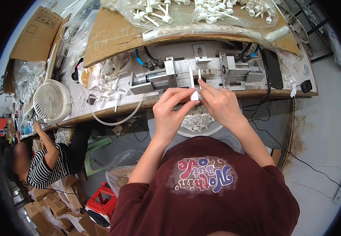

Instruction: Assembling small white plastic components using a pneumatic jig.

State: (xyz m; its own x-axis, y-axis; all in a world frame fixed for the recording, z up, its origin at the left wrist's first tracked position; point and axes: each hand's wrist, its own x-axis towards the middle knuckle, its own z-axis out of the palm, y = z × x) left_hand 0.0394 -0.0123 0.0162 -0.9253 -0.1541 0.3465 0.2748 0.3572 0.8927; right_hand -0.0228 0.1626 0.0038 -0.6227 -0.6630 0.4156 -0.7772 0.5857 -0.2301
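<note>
In front of the metal fixture I hold a long white plastic piece, its narrow arm pointing away from me. My left hand pinches its near end between thumb and fingers. A second slim white stick runs alongside, gripped in the fingertips of my right hand; whether the two are joined, I cannot tell. Just beyond my fingers lies the fixture, with a metal clamp block on the left and another on the right. Under my hands, a round tub holds many small white plastic parts.
Raised cardboard bears a bag of white plastic scoops. Left on the bench stand a white fan and loose white parts. A black phone-like slab lies right. A co-worker in stripes sits left, near a red stool.
</note>
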